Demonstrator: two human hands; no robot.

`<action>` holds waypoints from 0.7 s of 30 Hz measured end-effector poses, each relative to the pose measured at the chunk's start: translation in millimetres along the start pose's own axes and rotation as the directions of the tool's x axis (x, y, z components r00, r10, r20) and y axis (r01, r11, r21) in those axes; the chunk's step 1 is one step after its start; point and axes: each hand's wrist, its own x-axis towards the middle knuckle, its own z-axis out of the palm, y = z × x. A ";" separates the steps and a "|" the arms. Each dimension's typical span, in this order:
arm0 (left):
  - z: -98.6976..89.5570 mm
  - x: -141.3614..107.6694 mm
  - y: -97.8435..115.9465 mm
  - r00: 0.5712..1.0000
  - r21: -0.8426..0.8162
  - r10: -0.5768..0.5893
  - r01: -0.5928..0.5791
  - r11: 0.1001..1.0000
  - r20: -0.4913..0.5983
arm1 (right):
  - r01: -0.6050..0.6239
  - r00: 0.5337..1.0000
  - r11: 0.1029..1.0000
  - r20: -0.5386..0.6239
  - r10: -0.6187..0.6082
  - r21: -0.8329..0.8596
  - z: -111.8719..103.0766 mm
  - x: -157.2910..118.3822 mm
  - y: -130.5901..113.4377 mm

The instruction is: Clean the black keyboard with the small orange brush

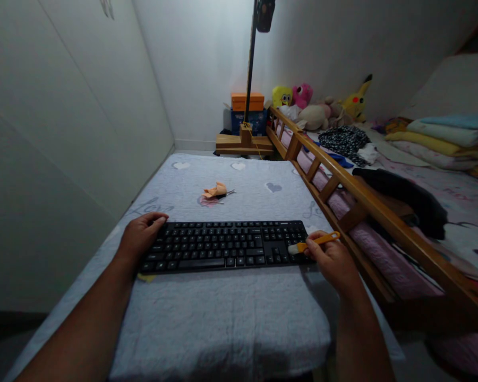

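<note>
A black computer keyboard lies flat across the cloth-covered table. At its left end, my left hand grips the edge, thumb along the top corner and the other fingers mostly hidden. Over the number pad at the right end, my right hand pinches a small brush with an orange handle. The brush's pale bristles touch or nearly touch the keys and point left. Beyond the keyboard sits a crumpled orange piece, cloth or paper, with thin metal-looking sticks poking out of it.
The light blue tablecloth has a heart pattern. A wooden bed rail runs close along the right, with folded bedding and plush toys past it. A white cabinet borders the left. A wooden-based stand and boxes stand behind.
</note>
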 end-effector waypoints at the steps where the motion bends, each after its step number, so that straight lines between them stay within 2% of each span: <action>1: 0.2 0.4 -0.9 1.000 -0.001 0.003 -0.003 1.000 0.002 | -0.004 1.000 0.999 -0.024 0.003 -0.044 -2.7 0.8 1.5; 4: 0.3 1.0 -1.9 1.000 0.006 0.001 -0.001 1.000 0.015 | -0.034 0.993 0.985 -0.120 0.014 -0.169 -16.9 3.2 8.5; 7: -0.1 0.5 -0.5 1.000 0.017 0.005 -0.006 1.000 0.021 | -0.072 0.985 0.974 -0.168 0.036 -0.215 -30.3 2.9 13.3; 11: -0.4 -0.9 2.2 1.000 0.013 0.007 -0.008 1.000 0.013 | -0.074 0.993 0.995 -0.094 0.067 -0.066 -29.5 -2.2 9.0; 16: -0.3 -1.4 3.5 1.000 0.005 -0.015 0.015 1.000 0.010 | -0.010 0.998 0.992 0.067 0.001 0.128 -6.7 -8.1 0.9; 18: -0.4 -1.1 3.2 1.000 0.008 -0.013 0.013 1.000 0.012 | 0.000 0.995 0.990 0.099 -0.014 0.144 -1.9 -8.7 2.8; 21: -0.5 -0.6 2.1 1.000 0.004 0.000 0.000 1.000 0.009 | -0.019 0.998 0.998 0.061 0.015 0.067 -5.8 -8.4 9.4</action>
